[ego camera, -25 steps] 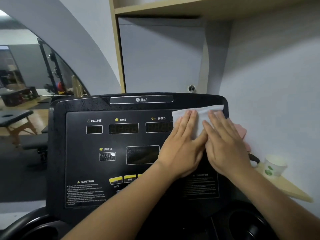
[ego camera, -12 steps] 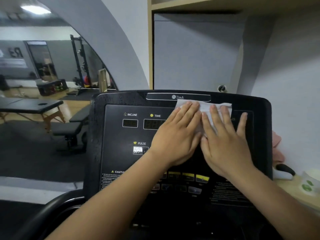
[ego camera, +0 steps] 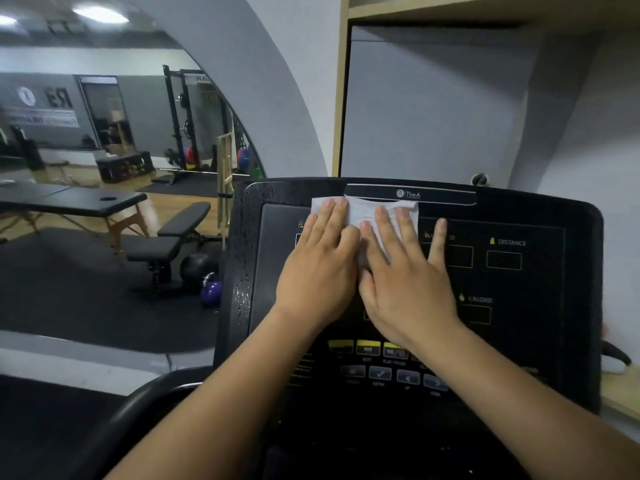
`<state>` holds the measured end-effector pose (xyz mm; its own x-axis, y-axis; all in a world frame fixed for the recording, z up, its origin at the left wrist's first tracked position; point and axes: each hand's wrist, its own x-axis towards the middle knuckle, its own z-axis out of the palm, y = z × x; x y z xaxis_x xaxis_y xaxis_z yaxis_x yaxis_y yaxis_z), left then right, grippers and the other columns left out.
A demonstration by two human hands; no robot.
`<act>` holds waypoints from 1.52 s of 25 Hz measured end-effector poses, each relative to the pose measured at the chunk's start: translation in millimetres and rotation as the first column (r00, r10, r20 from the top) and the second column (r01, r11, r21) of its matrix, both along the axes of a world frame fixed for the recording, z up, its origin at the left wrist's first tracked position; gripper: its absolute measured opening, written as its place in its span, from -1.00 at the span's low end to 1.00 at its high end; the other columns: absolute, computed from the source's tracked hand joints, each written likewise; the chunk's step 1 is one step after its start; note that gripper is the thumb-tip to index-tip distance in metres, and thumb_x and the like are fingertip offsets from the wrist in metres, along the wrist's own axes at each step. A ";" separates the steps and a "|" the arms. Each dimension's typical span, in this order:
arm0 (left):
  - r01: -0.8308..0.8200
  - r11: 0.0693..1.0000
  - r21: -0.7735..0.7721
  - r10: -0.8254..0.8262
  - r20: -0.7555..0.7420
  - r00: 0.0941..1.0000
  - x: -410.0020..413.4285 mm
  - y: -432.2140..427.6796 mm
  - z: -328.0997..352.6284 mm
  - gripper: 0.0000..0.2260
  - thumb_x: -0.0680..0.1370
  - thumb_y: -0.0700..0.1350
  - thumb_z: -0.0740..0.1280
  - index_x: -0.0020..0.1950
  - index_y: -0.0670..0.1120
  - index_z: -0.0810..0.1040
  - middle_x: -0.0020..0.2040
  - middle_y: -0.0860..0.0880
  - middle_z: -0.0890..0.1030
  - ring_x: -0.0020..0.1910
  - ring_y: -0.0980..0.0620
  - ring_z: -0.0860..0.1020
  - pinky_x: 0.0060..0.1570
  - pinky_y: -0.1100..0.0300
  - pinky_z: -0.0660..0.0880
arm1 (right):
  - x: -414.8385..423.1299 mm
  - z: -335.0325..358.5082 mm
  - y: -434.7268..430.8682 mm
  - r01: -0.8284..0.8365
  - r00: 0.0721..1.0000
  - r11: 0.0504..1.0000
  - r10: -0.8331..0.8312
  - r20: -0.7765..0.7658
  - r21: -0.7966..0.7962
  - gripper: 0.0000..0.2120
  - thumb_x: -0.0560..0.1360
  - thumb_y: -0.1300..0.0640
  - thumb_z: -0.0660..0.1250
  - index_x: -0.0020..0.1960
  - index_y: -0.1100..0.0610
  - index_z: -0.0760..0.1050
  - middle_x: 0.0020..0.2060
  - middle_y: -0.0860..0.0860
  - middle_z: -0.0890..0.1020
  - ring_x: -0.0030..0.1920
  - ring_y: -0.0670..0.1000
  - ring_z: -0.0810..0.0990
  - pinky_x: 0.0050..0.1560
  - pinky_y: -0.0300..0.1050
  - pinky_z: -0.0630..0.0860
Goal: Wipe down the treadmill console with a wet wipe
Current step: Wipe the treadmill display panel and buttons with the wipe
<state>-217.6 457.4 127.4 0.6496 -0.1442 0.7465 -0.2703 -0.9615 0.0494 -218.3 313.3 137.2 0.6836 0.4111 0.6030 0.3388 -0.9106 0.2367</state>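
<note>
Left hand (ego camera: 317, 268) and right hand (ego camera: 405, 278): flat, fingers straight, side by side, pressing a white wet wipe (ego camera: 363, 211) onto the black treadmill console (ego camera: 540, 216), at 12 o'clock of its panel, just under the logo strip. Room, 9 to 10 o'clock: purple kettlebell (ego camera: 211, 291), weight bench (ego camera: 173, 237), massage table (ego camera: 76, 202), squat rack (ego camera: 180, 126). Wooden shelf (ego camera: 450, 8) at 12 o'clock.

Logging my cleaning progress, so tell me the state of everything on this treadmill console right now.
treadmill console, left border speckled with droplets
wet wipe, spread flat near the console's top
left hand, flat, pressing the wet wipe
right hand, flat, fingers spread, pressing the wet wipe
DISTANCE display, dark, no digits
</note>
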 end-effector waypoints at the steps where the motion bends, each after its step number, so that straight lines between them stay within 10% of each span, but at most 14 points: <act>1: -0.017 1.000 -0.002 0.017 0.003 1.000 -5.2 3.7 -12.0 -0.76 0.59 -0.13 0.07 0.16 -0.18 0.42 0.51 -0.30 0.28 0.53 -0.22 0.19 0.50 -0.09 0.11 | -5.8 -8.9 5.9 -0.017 1.000 1.000 0.017 -0.008 -0.017 -0.39 0.56 -0.12 -0.07 0.55 0.11 0.16 0.55 0.13 0.14 0.55 0.19 0.04 0.41 0.47 -0.09; 7: -0.225 0.971 0.078 0.225 0.008 0.974 -13.3 52.8 -17.9 -0.47 0.63 0.02 -0.04 0.59 -0.12 0.12 0.60 -0.13 0.11 0.58 -0.08 0.05 0.52 -0.21 -0.05 | -2.4 1.9 47.0 -0.051 0.998 0.988 0.048 -0.028 -0.143 -0.39 0.57 -0.14 -0.11 0.57 0.07 0.06 0.57 0.11 0.05 0.56 0.20 -0.03 0.37 0.52 -0.19; 18: -0.218 0.976 0.021 0.219 -0.054 0.974 -36.6 113.6 -46.7 -0.47 0.66 -0.01 0.02 0.61 -0.12 0.04 0.62 -0.12 0.01 0.59 -0.07 -0.04 0.52 -0.19 -0.05 | -15.1 -14.5 96.1 -0.195 0.981 0.954 0.192 -0.039 -0.226 -0.40 0.51 -0.08 0.00 0.49 0.15 0.28 0.50 0.15 0.27 0.52 0.22 0.16 0.38 0.52 -0.07; 24: -0.105 0.988 -0.117 0.091 -0.115 0.989 3.6 122.8 24.0 -0.43 0.66 -0.07 0.07 0.61 -0.15 -0.08 0.62 -0.12 -0.07 0.59 -0.04 -0.11 0.55 -0.03 -0.08 | 19.8 40.3 126.1 -0.095 0.994 0.978 0.102 0.030 -0.184 -0.43 0.62 -0.06 -0.12 0.58 0.09 -0.08 0.59 0.01 -0.05 0.57 0.04 -0.13 0.43 0.43 -0.20; 33: 0.061 0.995 -0.083 -0.069 -0.100 0.993 -110.8 130.8 -133.4 -0.37 0.44 -0.27 0.05 0.55 -0.23 0.18 0.57 -0.21 0.16 0.58 -0.10 0.08 0.52 0.01 0.05 | -56.3 -94.0 84.6 -0.424 0.902 0.816 0.419 -0.102 -0.393 -0.38 0.50 -0.02 0.08 0.51 0.19 0.23 0.51 0.10 0.26 0.52 0.10 0.19 0.43 0.43 -0.06; 38: -0.005 0.998 -0.058 -0.001 -0.099 0.995 -26.9 134.0 -22.4 -0.40 0.52 -0.29 0.13 0.57 -0.23 0.12 0.59 -0.24 0.10 0.58 -0.17 0.06 0.53 -0.09 0.08 | 6.6 4.0 104.9 -0.151 0.982 0.918 0.183 0.054 -0.368 -0.38 0.54 -0.03 -0.10 0.55 0.17 0.14 0.53 0.09 0.23 0.53 0.07 0.17 0.39 0.50 -0.11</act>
<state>-244.5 591.5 105.0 0.7212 -0.1013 0.6853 -0.2595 -0.9567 0.1317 -211.7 418.2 141.3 0.5385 0.7152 0.4455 0.4423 -0.6899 0.5730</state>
